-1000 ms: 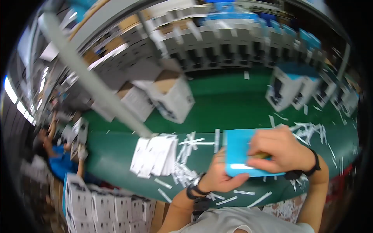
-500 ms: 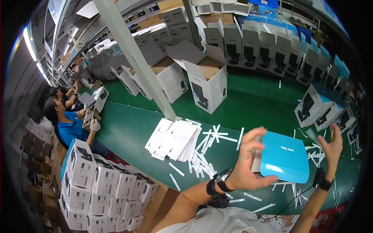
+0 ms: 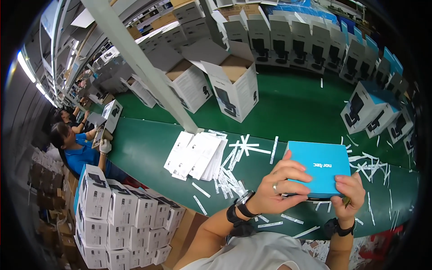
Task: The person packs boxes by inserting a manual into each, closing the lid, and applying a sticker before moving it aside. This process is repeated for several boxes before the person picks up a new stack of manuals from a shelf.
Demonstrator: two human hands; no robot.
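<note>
Head view: left hand (image 3: 276, 191) and right hand (image 3: 348, 195) clamp the blue box (image 3: 318, 167) from both sides, steadying it above the green table (image 3: 148, 144), right of the leaflet stack (image 3: 195, 155).

Held above the near edge of the table (image 3: 148, 153), a flat box (image 3: 318, 168), left hand (image 3: 278, 190) on its left side, right hand (image 3: 348, 192) at its near right corner. Left of the box, on the table, a sheet stack (image 3: 196, 154); between them, scattered strips (image 3: 234, 175). Behind, across the table, open cartons (image 3: 234, 83).
</note>
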